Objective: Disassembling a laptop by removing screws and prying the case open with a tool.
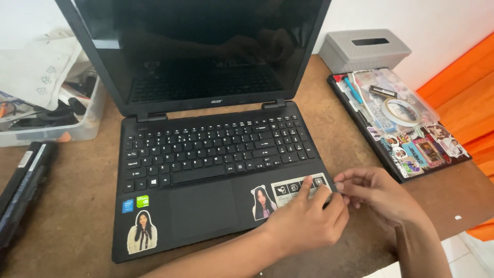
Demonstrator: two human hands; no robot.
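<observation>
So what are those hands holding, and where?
Cannot be told: both hands, left hand and right hand, pinch at the laptop front right corner; anything held is hidden.

both hands meet at the right front corner of the open black laptop (206, 170) — the left hand (303, 221) touches a label sticker (296, 186), the right hand (378, 193) just beside it.

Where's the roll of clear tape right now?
In the head view, the clear tape roll lies right of the open black laptop, atop the sticker-covered flat case, just in front of the grey tissue box.
</observation>
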